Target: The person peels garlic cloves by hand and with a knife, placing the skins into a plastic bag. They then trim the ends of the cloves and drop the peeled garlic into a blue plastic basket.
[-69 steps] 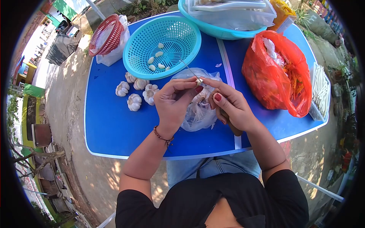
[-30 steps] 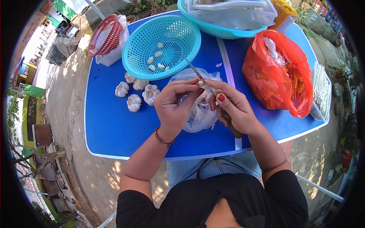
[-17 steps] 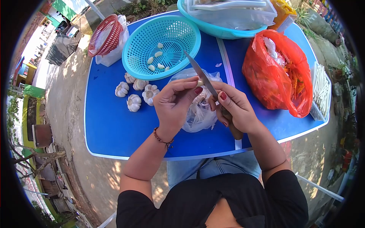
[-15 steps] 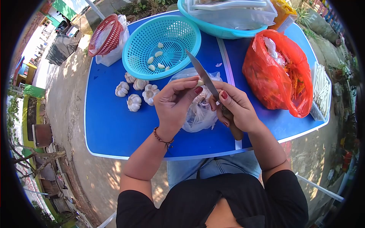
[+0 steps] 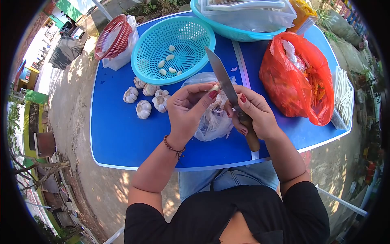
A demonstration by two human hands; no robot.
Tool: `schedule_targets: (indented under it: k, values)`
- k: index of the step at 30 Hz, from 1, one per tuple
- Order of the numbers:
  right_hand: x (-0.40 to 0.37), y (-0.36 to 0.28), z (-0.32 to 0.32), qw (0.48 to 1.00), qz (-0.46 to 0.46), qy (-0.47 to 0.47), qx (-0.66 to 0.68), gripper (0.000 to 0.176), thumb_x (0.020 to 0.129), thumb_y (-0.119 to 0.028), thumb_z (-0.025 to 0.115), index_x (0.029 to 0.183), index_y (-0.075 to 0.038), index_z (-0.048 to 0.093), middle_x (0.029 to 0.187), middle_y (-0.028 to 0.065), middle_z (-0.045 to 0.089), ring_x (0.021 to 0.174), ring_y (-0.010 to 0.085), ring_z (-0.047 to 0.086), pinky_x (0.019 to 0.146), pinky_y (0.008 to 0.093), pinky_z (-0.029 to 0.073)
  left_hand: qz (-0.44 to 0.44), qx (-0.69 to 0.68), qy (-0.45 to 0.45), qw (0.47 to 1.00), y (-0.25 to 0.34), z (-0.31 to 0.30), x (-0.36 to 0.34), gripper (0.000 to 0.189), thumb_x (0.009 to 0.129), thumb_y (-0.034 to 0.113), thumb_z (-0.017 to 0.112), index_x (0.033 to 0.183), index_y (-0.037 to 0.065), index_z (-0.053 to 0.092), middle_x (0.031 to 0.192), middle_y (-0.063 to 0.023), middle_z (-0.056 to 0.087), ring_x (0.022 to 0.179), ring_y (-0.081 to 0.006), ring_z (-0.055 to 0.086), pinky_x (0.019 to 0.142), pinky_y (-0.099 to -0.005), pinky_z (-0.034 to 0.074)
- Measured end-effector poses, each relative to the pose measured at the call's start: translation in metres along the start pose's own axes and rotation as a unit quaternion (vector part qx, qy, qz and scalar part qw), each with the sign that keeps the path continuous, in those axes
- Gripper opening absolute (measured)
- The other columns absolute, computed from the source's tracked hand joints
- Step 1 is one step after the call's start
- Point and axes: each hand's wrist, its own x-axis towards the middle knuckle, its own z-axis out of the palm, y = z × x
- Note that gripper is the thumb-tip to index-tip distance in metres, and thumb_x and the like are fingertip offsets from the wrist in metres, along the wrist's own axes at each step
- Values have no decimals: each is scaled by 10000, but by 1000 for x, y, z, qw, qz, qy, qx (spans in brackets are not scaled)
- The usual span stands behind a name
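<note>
My left hand (image 5: pixel 190 102) pinches a garlic clove (image 5: pixel 215 88) between thumb and fingertips. Beside it, my right hand (image 5: pixel 255 112) is closed around a knife (image 5: pixel 224 77), its broad blade pointing up and left, right at the clove, and its wooden handle running down below the palm. Under both hands lies a clear plastic bag (image 5: pixel 209 128) with garlic skins in it. Left of my left hand sit several whole garlic bulbs (image 5: pixel 143 109). Several peeled cloves (image 5: pixel 170 57) rest in the turquoise colander (image 5: pixel 140 61) beyond them.
A red plastic bag (image 5: pixel 280 89) with orange-red contents stands on the right, next to a box of white sticks (image 5: pixel 343 95). At the back are a turquoise basin (image 5: pixel 243 36) holding plastic containers and a red basket (image 5: pixel 118 38). The blue table (image 5: pixel 122 142) has a white edge.
The knife has shifted slightly right and turned, so more of its blade face shows. My left fingers have rolled the clove a little; both hands stay close together.
</note>
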Motion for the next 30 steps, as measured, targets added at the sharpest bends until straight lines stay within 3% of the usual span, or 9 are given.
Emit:
schedule_targets:
  k: [13, 16, 19, 23, 30]
  values:
    - [1, 0, -5, 999, 3, 9, 41, 406, 1011, -281, 389, 1332, -39, 446, 797, 64, 531, 462, 79, 475, 407, 191, 378, -75, -70, -8, 995, 1, -1, 1, 271, 940, 149, 573, 1139, -34, 575, 1004, -148, 672, 872, -192, 683, 746, -285, 569]
    - [1, -2, -3, 999, 15, 12, 26, 418, 1013, -287, 382, 1352, -47, 430, 803, 64, 529, 467, 72, 476, 411, 183, 377, -69, -68, 5, 995, 1, -1, 2, 271, 919, 120, 604, 1139, -36, 578, 993, -140, 677, 889, -178, 675, 750, -277, 561]
    - [1, -1, -1, 1000, -7, -14, 11, 415, 1012, -284, 390, 1363, -67, 424, 807, 65, 527, 473, 62, 474, 416, 172, 375, -19, 30, 13, 999, -4, -2, 2, 283, 889, 83, 639, 1138, -38, 580, 996, -133, 677, 905, -163, 667, 771, -273, 557]
    - [2, 2, -2, 1000, 3, -21, -22, 402, 1008, -269, 408, 1368, -91, 425, 810, 65, 525, 478, 54, 471, 419, 167, 377, -38, 3, -20, 999, -5, -3, 1, 284, 873, 60, 654, 1128, -40, 582, 1019, -134, 670, 904, -158, 666, 787, -274, 554]
    - [3, 3, -4, 999, -4, 7, -41, 383, 1008, -254, 408, 1344, -77, 455, 807, 64, 533, 472, 61, 468, 420, 174, 381, -72, -73, 2, 995, -1, 0, 3, 254, 908, 86, 613, 1132, -29, 582, 1031, -134, 669, 892, -167, 670, 776, -268, 551]
